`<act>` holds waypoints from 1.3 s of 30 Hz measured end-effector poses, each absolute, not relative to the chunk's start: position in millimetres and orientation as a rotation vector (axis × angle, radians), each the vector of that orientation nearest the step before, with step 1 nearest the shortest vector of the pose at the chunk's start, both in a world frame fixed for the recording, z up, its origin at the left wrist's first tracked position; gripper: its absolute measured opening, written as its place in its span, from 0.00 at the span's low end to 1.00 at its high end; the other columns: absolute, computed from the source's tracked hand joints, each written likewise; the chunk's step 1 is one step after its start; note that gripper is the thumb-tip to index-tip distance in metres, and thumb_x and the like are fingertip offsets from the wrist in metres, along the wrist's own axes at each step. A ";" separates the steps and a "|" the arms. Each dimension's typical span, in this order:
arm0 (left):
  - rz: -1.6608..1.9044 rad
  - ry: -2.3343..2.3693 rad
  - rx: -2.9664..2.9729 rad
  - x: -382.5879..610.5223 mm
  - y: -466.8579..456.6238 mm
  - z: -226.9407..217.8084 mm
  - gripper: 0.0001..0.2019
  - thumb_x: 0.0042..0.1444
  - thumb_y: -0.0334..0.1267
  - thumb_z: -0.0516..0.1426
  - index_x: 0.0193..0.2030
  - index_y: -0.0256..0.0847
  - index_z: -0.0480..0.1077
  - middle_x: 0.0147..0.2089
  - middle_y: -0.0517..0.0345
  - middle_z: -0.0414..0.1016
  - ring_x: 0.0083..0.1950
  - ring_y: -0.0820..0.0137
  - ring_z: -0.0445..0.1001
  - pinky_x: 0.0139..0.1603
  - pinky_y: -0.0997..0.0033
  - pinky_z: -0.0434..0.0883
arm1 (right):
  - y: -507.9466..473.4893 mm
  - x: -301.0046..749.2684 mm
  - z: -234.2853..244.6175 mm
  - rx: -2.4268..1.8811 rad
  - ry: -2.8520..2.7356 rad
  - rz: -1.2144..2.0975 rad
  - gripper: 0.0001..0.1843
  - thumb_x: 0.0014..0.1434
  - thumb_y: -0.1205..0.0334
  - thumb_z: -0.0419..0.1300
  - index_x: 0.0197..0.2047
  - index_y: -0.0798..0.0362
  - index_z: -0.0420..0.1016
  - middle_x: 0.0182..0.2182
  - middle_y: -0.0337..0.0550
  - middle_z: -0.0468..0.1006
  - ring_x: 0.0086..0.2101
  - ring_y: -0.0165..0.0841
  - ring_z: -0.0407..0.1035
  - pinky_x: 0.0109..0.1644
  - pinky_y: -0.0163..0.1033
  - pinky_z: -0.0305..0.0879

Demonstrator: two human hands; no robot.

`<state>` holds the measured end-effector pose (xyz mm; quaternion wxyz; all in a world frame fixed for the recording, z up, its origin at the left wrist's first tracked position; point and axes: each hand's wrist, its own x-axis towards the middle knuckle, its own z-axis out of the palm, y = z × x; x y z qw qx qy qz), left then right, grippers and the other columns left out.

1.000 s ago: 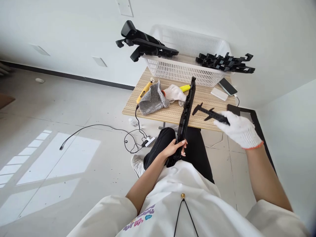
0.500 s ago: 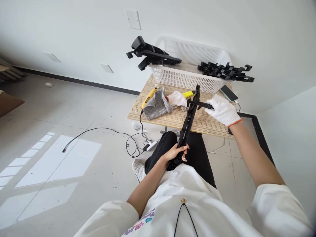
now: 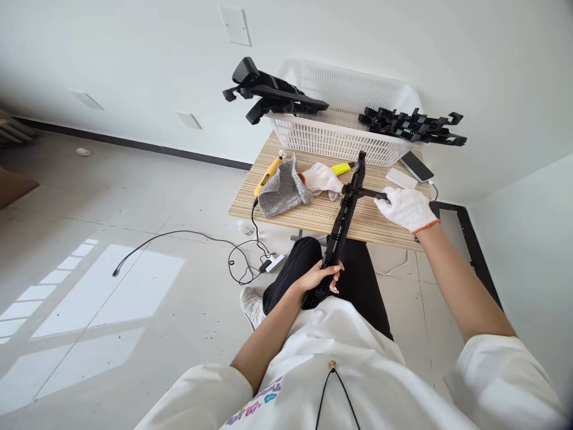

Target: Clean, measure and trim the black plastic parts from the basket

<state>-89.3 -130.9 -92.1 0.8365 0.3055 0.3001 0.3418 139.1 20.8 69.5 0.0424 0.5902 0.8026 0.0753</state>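
Observation:
My bare left hand [image 3: 320, 278] is wrapped round the lower end of a long black plastic trim part [image 3: 341, 230], close to my lap. The part slants up and away, its hooked far end over the table. In a white knit glove with an orange cuff, my right hand [image 3: 405, 208] grips a slim black tool [image 3: 369, 192] that looks like a caliper. It lies across the upper portion of the part, its far end on the left side. Exact contact between the two is too small to tell.
On the wooden table [image 3: 308, 214] lie a grey cloth [image 3: 283, 191], a loose white glove [image 3: 323, 178], a yellow cutter [image 3: 341, 169], a yellow corded tool [image 3: 268, 176], a phone [image 3: 416, 166] and a white block [image 3: 401, 178]. Behind, a white basket [image 3: 331, 134] holds black parts. Cables [image 3: 192, 232] cross the floor.
The caliper has shifted slightly on the part, and my right hand has moved a little right and down, uncovering the white block. My left hand keeps its hold.

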 end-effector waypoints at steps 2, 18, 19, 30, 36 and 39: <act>0.715 0.638 0.641 -89.4 -131.1 -92.0 0.24 0.49 0.52 0.67 0.41 0.34 0.69 0.27 0.65 0.68 0.19 0.77 0.69 0.29 0.64 0.79 | 19.9 136.5 69.9 1.810 2.423 0.239 0.26 0.67 0.45 0.46 0.45 0.56 0.76 0.37 0.56 0.82 0.39 0.47 0.76 0.35 0.43 0.62; 0.680 0.638 0.621 -90.3 -129.9 -95.3 0.24 0.48 0.52 0.68 0.41 0.36 0.68 0.26 0.65 0.68 0.20 0.77 0.68 0.30 0.64 0.79 | 7.0 124.3 40.7 2.048 2.267 0.119 0.29 0.67 0.42 0.43 0.47 0.53 0.77 0.33 0.54 0.82 0.36 0.46 0.77 0.34 0.41 0.60; 0.683 0.634 0.613 -89.7 -130.3 -95.2 0.24 0.47 0.53 0.68 0.41 0.36 0.68 0.26 0.65 0.68 0.19 0.77 0.68 0.30 0.64 0.79 | 2.5 121.1 34.3 2.058 2.275 0.113 0.29 0.67 0.41 0.43 0.47 0.53 0.76 0.33 0.53 0.82 0.36 0.46 0.77 0.34 0.41 0.59; 0.556 0.576 0.543 -96.1 -138.5 -94.3 0.29 0.46 0.58 0.68 0.45 0.37 0.71 0.33 0.57 0.72 0.31 0.69 0.76 0.34 0.63 0.78 | -9.5 118.6 18.2 2.247 2.275 0.043 0.28 0.67 0.40 0.46 0.49 0.51 0.75 0.37 0.51 0.82 0.38 0.46 0.76 0.37 0.40 0.60; 0.179 0.371 0.497 -107.5 -162.6 -100.8 0.34 0.51 0.70 0.57 0.43 0.36 0.71 0.35 0.51 0.72 0.36 0.62 0.77 0.32 0.66 0.75 | -15.0 120.9 13.3 2.304 2.325 -0.020 0.26 0.67 0.41 0.47 0.48 0.50 0.75 0.37 0.51 0.82 0.39 0.46 0.76 0.39 0.42 0.62; 0.218 0.437 0.513 -106.7 -171.7 -102.1 0.31 0.54 0.69 0.54 0.36 0.37 0.68 0.26 0.60 0.65 0.26 0.71 0.69 0.26 0.71 0.70 | -16.4 122.2 11.2 2.361 2.324 -0.067 0.25 0.66 0.41 0.48 0.47 0.51 0.75 0.37 0.52 0.82 0.39 0.47 0.76 0.40 0.43 0.63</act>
